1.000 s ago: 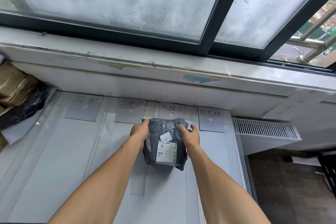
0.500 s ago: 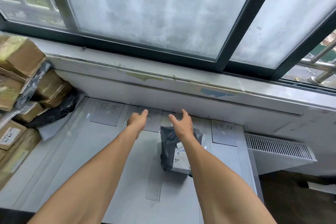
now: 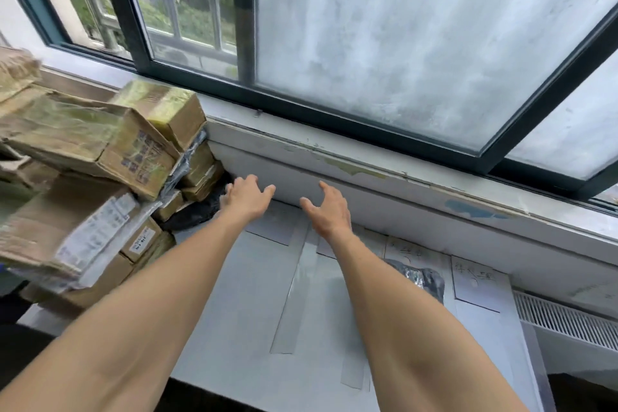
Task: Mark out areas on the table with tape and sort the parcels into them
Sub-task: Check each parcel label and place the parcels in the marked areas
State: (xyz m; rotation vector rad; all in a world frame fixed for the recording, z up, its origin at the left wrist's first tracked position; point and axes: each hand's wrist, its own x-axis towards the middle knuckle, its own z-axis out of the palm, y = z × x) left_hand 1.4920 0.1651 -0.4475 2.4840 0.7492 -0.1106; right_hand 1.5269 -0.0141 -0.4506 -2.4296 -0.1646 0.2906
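A heap of brown cardboard parcels [image 3: 100, 150] fills the left side of the white table [image 3: 240, 311], with a black plastic parcel [image 3: 197, 214] at its foot. My left hand [image 3: 245, 199] hovers just right of that black parcel, fingers spread and holding nothing. My right hand [image 3: 329, 211] hangs beside it, also spread and bare. Strips of clear tape [image 3: 297, 291] divide the table into lanes. Paper labels [image 3: 476, 279] with handwriting lie along the back. A grey plastic parcel [image 3: 424, 278] lies in a lane on the right, half hidden by my right forearm.
A window sill [image 3: 368, 164] and dark-framed sliding window [image 3: 368, 43] run behind the table. A white radiator grille [image 3: 565, 321] sits at the right, beyond the table's edge. The parcel heap leans over the table's left end.
Both hands let go of the grey parcel, left it in its lane and swung left toward the parcel heap. The view turned left with them.
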